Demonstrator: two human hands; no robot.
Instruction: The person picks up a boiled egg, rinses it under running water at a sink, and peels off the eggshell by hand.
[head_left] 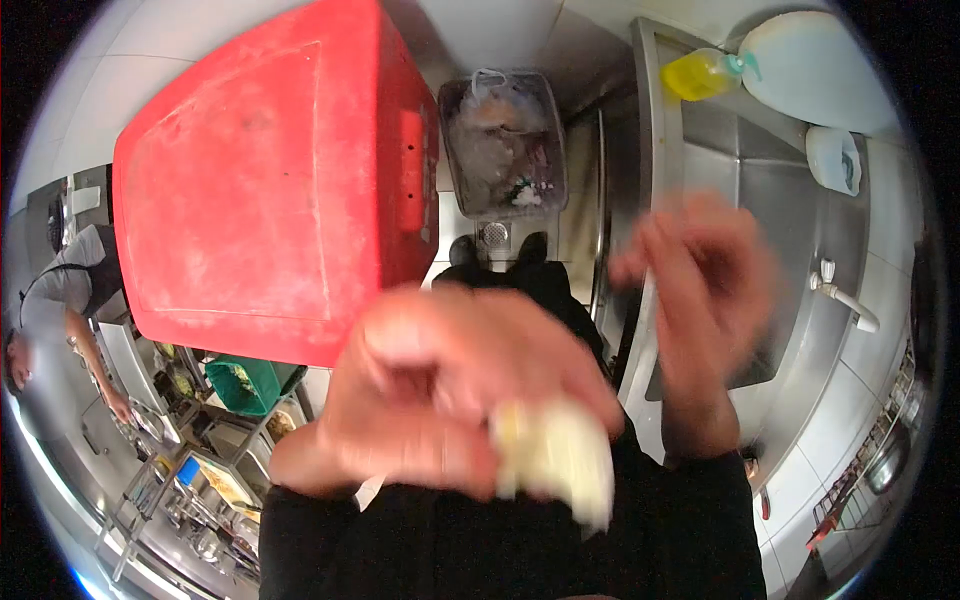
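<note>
My left hand [450, 370] is in the middle of the view, its thumb and fingers closed on a pale yellow-white piece of vegetable [565, 460]. Motion blurs the piece, and its exact kind does not show. To the right, my right hand [705, 280] is raised apart from the piece, over the near edge of a steel sink counter. Its fingers look bent but are smeared by motion, so whether anything is between them cannot be seen.
A large red plastic bin [240, 190] stands at left. Ahead on the floor is a grey crate [447, 150] with a plastic bag and scraps. The steel sink [780, 170] holds a yellow soap bottle [695, 75] at its edge. Another person [75, 290] works at far left near a green crate [262, 385].
</note>
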